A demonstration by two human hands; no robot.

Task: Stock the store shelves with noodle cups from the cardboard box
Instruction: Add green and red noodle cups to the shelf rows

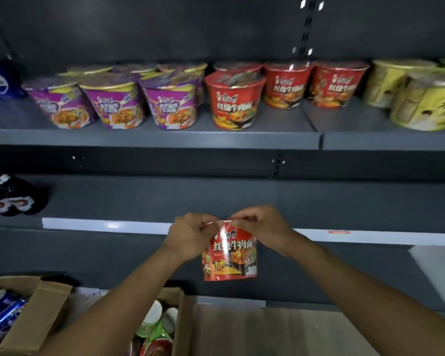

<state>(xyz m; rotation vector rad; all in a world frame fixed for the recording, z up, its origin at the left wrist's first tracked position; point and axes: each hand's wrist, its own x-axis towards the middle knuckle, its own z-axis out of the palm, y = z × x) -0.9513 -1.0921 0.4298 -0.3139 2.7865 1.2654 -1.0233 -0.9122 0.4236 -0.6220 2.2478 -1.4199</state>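
Left hand [190, 235] and right hand [260, 227] pinch one red noodle cup [231, 255].

Red noodle cup [230, 253] upright, midair before lower shelf [165, 199].

Grey shelf [152, 138] with rowed noodle cups [231, 101]

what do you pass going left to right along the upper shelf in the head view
blue cola pack → purple noodle cups → red noodle cups → yellow noodle cups
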